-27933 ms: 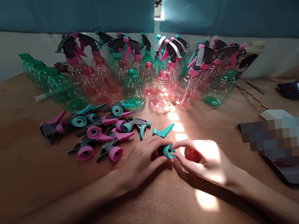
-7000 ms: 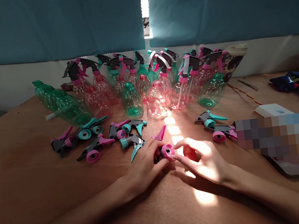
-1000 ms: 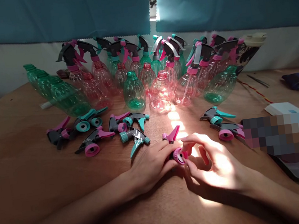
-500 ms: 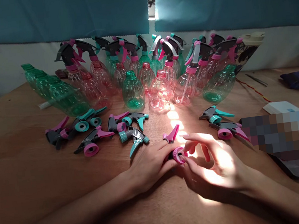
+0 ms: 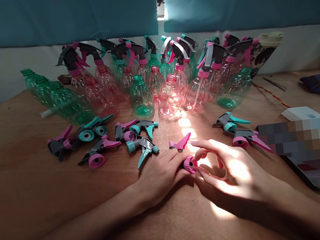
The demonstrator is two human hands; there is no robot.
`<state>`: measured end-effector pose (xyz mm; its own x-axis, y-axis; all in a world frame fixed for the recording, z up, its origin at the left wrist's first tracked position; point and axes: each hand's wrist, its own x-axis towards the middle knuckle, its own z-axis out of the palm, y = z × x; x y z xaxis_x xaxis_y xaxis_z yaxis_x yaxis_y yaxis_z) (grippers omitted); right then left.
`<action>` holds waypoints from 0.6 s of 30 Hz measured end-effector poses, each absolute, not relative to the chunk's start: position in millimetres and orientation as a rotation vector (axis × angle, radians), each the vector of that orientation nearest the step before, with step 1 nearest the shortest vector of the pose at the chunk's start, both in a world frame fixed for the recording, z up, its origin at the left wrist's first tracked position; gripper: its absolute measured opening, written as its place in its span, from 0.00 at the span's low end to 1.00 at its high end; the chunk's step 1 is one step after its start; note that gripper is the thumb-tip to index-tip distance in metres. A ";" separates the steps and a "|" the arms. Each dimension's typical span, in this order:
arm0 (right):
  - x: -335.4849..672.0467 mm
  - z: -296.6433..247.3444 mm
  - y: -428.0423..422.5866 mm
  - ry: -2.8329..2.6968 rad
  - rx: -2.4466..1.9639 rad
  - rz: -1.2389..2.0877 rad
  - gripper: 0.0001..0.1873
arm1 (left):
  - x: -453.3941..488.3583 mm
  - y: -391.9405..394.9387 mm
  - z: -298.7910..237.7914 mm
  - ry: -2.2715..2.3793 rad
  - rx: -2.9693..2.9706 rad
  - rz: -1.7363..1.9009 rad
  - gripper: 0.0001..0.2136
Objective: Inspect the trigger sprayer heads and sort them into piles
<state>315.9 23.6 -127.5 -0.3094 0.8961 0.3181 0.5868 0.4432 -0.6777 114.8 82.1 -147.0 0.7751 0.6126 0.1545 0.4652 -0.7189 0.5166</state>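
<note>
Working a trigger spray head between your two hands on the wooden counter, you have its pink collar turned toward your right hand, while its pink trigger lever pokes out just beyond your left knuckles. Your left hand lies cupped over the dark body of the head, fingers close together, with the forearm low along the counter. Your right hand stands arched with its fingers spread, the fingertips at the collar's rim, though exactly how firmly they pinch it is hard to tell.

Beyond your hands, the back rows of capped bottles already wear their spray heads. In front of them, the bare green bottle and bare pink bottle show open necks, as does another green bottle ahead of your right hand. A row of green bottles leans far off to your left.

Still unfitted on the counter, six loose spray heads lie scattered off your left hand, and a pair of spray heads sits off your right.
</note>
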 end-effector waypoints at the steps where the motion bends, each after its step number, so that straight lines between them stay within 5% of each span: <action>1: 315.5 -125.7 23.3 -2.035 -1.245 0.567 0.28 | 114.7 82.5 -148.2 0.806 2.526 0.441 0.14; 18: 308.0 -143.9 26.0 -1.786 -1.085 0.550 0.26 | 113.1 84.3 -145.0 0.853 2.443 0.473 0.14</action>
<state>308.0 26.0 -143.9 -0.1643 0.8573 0.4880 0.4343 0.5070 -0.7445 113.1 84.3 -145.0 0.7428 0.6517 0.1538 0.4759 -0.6754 0.5634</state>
